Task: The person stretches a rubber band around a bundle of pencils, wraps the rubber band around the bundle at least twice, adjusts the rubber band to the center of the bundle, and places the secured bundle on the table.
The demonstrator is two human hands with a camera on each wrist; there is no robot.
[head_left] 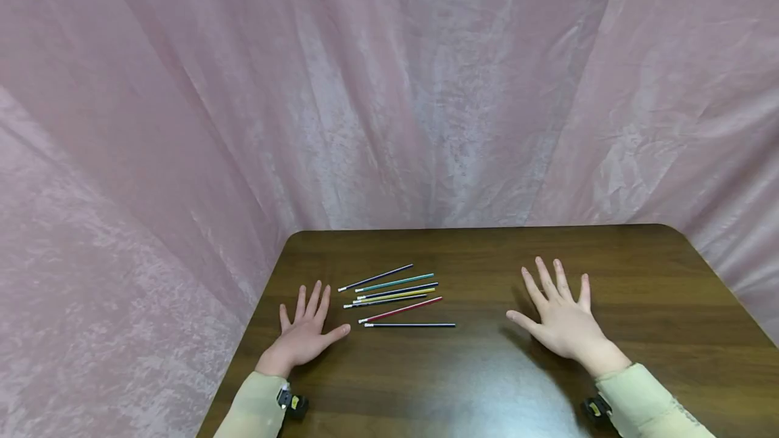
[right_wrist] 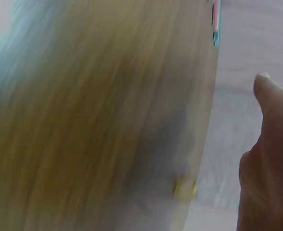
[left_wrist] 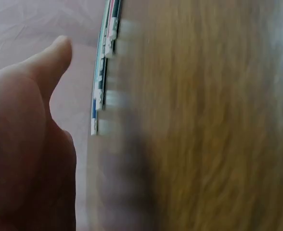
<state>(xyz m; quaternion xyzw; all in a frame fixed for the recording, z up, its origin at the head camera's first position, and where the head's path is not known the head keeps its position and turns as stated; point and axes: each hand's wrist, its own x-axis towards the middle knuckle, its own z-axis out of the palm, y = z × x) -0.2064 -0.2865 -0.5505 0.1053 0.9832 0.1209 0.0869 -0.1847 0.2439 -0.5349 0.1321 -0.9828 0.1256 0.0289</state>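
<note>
Several pencils lie side by side on the table left of centre in the head view, white eraser ends towards the left. Among them are a teal pencil [head_left: 394, 282], a yellow pencil [head_left: 398, 295], a red pencil [head_left: 402, 310] and a dark pencil [head_left: 414, 325] nearest the front. My left hand [head_left: 302, 338], fingers spread and straight, is just left of the eraser ends and holds nothing. Well to the right of the pencils, my right hand [head_left: 567, 327] is spread the same way, also holding nothing. Both wrist views show a thumb apart from the pencils.
Brown wooden table [head_left: 487, 384] with rounded far corners. A pink curtain [head_left: 426, 86] hangs behind it and along its left side. Small black devices [head_left: 296, 405] are strapped at both wrists, over pale green sleeves [head_left: 648, 401].
</note>
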